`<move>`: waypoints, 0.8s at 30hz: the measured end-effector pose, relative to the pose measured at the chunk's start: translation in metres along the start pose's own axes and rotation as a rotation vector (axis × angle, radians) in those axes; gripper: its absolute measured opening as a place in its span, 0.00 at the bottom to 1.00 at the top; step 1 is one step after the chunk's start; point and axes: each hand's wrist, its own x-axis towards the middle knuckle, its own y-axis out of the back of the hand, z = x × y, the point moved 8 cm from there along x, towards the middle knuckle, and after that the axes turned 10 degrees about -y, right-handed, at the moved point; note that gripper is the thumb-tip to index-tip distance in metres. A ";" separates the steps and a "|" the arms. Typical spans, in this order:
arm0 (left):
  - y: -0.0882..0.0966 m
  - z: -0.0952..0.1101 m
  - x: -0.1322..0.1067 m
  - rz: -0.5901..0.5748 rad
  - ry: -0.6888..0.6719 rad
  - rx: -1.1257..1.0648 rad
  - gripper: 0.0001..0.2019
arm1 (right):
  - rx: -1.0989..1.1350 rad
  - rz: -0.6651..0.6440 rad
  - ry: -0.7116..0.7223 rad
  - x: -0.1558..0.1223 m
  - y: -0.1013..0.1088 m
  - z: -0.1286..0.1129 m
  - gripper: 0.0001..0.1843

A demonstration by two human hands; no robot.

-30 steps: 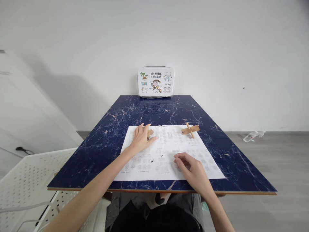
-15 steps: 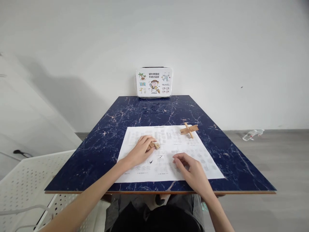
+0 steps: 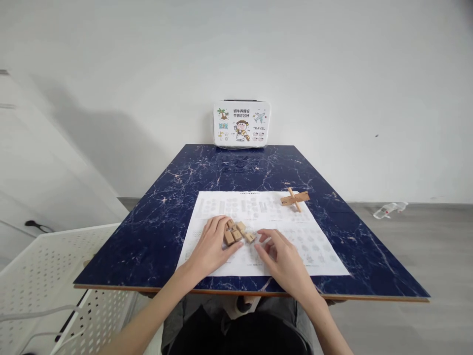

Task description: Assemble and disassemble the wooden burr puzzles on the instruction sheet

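Observation:
Small wooden blocks (image 3: 237, 235) lie in a loose cluster on a printed white sheet (image 3: 321, 246). My left hand (image 3: 213, 241) curls round the cluster from the left, its fingers at the far side and its thumb along the near side. One pale block (image 3: 250, 237) sits at the right of the group. Just right of it is my right hand (image 3: 279, 250), thumb and forefinger parted, nothing visible between them. At the sheet's far right corner lies a wooden cross-shaped piece (image 3: 295, 198), a flat slat with a thin stick across it.
The blue marbled table (image 3: 236, 172) carries a white cartoon-printed case (image 3: 241, 124) at its far edge, against the wall. A white perforated rack (image 3: 33, 261) with cables stands at the left. On the floor at right lies a clear plastic bottle (image 3: 389, 210).
My left hand has drawn nearer and opened wider round the blocks, so more of them show. My right hand has shifted left, up to the blocks. The view has moved slightly.

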 end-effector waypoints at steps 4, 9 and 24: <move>0.004 0.005 0.000 0.036 0.004 -0.007 0.24 | -0.142 0.077 0.011 0.006 -0.011 -0.008 0.18; 0.010 0.013 -0.020 0.067 0.018 -0.089 0.26 | -0.194 0.101 0.006 0.004 -0.015 -0.006 0.16; 0.033 0.014 -0.054 0.242 0.192 -0.313 0.31 | 0.172 -0.004 -0.142 -0.005 -0.008 0.009 0.23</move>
